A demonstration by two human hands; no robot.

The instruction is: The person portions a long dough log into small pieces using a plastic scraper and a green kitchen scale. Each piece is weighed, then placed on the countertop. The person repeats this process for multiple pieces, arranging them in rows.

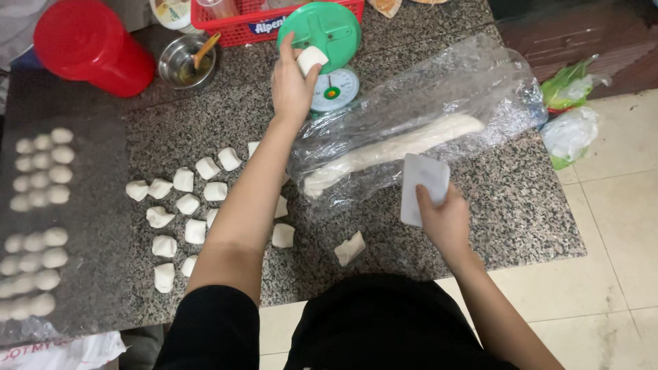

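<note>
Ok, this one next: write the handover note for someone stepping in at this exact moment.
Left hand: holds a dough piece at the green scale pan.
Right hand: grips a white scraper.
Dough log lies on plastic wrap on the granite counter.
Done: cut pieces lie in a cluster at left; rounded balls sit in rows at far left.
Left: one cut piece lies apart near the front edge; most of the log is uncut.
</note>
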